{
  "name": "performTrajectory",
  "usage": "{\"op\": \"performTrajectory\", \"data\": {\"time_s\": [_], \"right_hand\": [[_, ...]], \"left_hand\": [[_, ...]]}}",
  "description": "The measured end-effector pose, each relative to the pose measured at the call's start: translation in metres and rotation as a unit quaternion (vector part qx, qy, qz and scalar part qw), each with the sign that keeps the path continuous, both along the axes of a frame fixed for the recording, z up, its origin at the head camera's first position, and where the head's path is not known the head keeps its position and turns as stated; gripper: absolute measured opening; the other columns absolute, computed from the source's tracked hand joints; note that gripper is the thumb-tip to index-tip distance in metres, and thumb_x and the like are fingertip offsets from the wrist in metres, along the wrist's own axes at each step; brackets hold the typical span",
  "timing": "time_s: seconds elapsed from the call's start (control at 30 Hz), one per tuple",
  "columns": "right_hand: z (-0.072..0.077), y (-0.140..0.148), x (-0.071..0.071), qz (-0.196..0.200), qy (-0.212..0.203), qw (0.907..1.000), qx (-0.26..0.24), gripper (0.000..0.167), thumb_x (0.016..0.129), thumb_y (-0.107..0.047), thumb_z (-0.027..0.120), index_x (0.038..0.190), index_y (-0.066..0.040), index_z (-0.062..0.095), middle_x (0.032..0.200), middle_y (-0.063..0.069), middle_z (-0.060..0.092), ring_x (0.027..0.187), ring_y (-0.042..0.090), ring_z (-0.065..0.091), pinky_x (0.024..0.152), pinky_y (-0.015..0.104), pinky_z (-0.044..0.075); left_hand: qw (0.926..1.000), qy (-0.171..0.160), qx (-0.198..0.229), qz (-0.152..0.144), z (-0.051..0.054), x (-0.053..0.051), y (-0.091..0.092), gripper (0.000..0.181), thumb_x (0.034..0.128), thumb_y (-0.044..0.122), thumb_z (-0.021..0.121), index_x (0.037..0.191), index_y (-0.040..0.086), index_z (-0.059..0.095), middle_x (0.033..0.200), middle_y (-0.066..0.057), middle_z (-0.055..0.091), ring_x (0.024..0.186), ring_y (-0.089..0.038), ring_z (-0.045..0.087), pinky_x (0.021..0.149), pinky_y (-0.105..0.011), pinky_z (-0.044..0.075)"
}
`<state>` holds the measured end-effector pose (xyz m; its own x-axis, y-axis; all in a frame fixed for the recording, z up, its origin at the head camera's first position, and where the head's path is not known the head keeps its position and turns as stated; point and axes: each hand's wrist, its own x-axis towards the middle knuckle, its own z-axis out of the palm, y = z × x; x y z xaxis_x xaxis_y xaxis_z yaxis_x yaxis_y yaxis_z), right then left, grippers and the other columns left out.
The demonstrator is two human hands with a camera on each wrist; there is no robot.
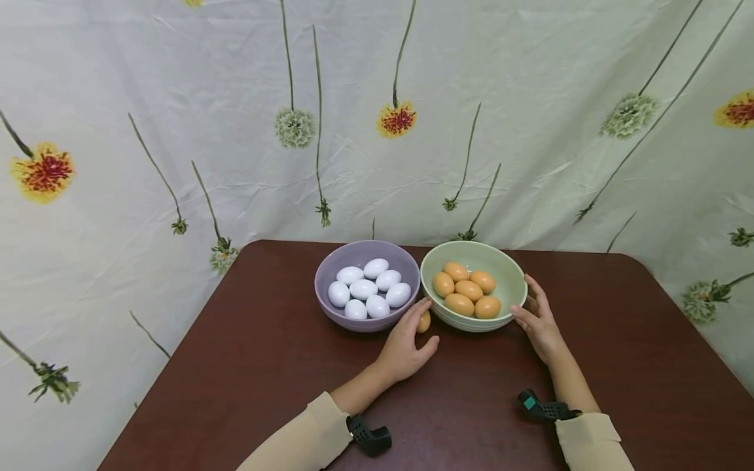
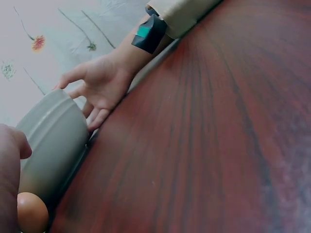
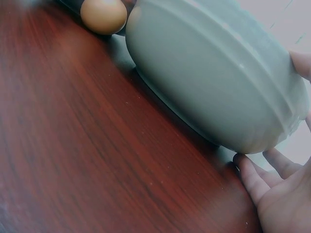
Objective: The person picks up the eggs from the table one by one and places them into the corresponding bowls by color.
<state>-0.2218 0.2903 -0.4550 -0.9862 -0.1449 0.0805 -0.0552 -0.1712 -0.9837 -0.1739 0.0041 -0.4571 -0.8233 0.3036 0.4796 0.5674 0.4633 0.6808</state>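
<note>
In the head view a green bowl (image 1: 471,322) holds several brown eggs (image 1: 468,291). Left of it, a purple bowl (image 1: 326,307) contains several white eggs (image 1: 363,289). One more brown egg (image 1: 423,321) lies on the table between the bowls' front sides. My left hand (image 1: 406,347) is beside this egg, fingers extended over its left side and thumb spread apart, partly hiding it. The right wrist view shows that egg (image 3: 103,15) close against the green bowl (image 3: 204,73). My right hand (image 1: 540,324) holds the green bowl's right side, thumb near the rim and fingers around its lower side.
Both bowls stand side by side near the back edge of a dark reddish-brown table (image 1: 247,366). A pale cloth with printed flowers (image 1: 365,176) hangs behind it. Dark wrist devices (image 1: 370,437) are worn over the cream sleeves.
</note>
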Motion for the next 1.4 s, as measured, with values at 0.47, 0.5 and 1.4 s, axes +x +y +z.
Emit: {"op": "performTrajectory", "data": {"time_s": [0.47, 0.5, 1.4], "right_hand": [[0.001, -0.001, 0.0, -0.003, 0.004, 1.0, -0.004, 0.076, 0.096, -0.005, 0.055, 0.157, -0.02, 0.011, 0.151, 0.026, 0.012, 0.12, 0.018, 0.038, 0.088, 0.016, 0.043], [0.001, -0.001, 0.0, -0.003, 0.004, 1.0, -0.003, 0.076, 0.096, -0.005, 0.056, 0.157, -0.02, 0.011, 0.151, 0.026, 0.012, 0.119, 0.018, 0.039, 0.088, 0.016, 0.043], [-0.002, 0.001, -0.001, 0.003, 0.016, 0.9999, 0.0, 0.077, 0.096, -0.007, 0.056, 0.157, -0.019, 0.01, 0.153, 0.028, 0.008, 0.119, 0.012, 0.039, 0.088, 0.016, 0.043]], "left_hand": [[0.9963, -0.007, -0.071, 0.048, -0.005, 0.001, 0.003, 0.054, 0.0825, 0.008, 0.071, 0.133, -0.003, 0.055, 0.13, -0.017, 0.055, 0.12, -0.03, 0.053, 0.099, -0.042, 0.042], [0.9961, -0.01, -0.073, 0.048, -0.006, 0.001, 0.003, 0.053, 0.0825, 0.009, 0.072, 0.132, -0.002, 0.056, 0.128, -0.016, 0.056, 0.118, -0.03, 0.054, 0.098, -0.042, 0.043], [0.9976, -0.033, -0.044, 0.041, -0.011, -0.004, -0.003, 0.049, 0.0796, 0.011, 0.077, 0.126, 0.005, 0.063, 0.122, -0.011, 0.061, 0.111, -0.025, 0.059, 0.094, -0.038, 0.046]]}}
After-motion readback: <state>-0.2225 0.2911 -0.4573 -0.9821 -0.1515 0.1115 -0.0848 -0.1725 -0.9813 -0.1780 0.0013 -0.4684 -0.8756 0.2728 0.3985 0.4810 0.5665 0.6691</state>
